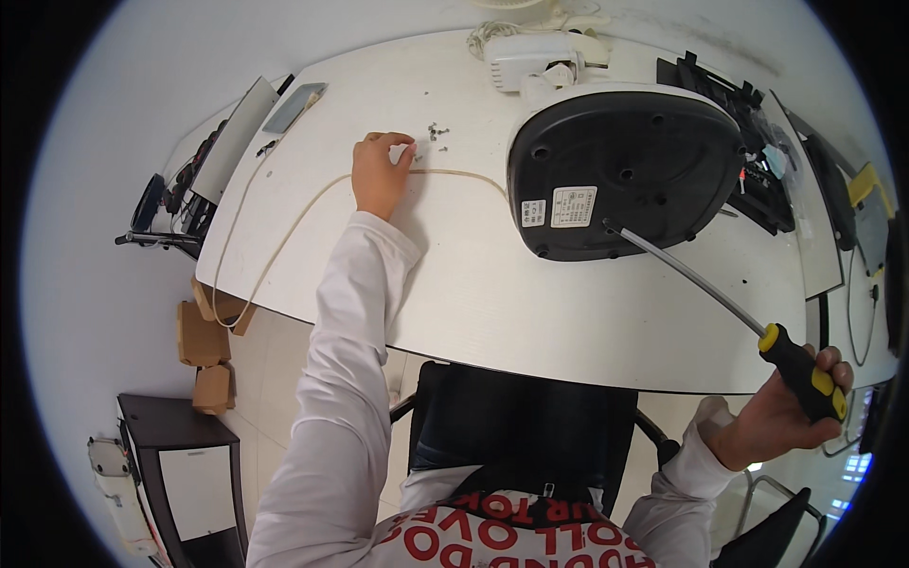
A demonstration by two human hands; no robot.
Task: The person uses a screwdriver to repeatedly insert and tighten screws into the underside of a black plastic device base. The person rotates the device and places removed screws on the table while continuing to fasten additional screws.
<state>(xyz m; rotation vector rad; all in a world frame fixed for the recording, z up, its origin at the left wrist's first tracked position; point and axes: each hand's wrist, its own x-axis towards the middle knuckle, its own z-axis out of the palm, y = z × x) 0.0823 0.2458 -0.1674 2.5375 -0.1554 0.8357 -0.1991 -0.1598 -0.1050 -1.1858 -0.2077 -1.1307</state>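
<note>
My right hand grips a long screwdriver by its black and yellow handle. Its tip meets the black underside of an appliance base, beside a white label and near a screw hole. The white-rimmed base is tipped so that its underside faces me. My left hand is over the table, thumb and forefinger curled together in a pinch; whether a tiny piece is between them cannot be made out. Several small screws lie loose just beyond those fingertips.
A white motor housing lies behind the base. The pale power cord crosses the white table and hangs over its left edge. Black frame parts stand at right. A grey flat piece is far left; a black chair is below.
</note>
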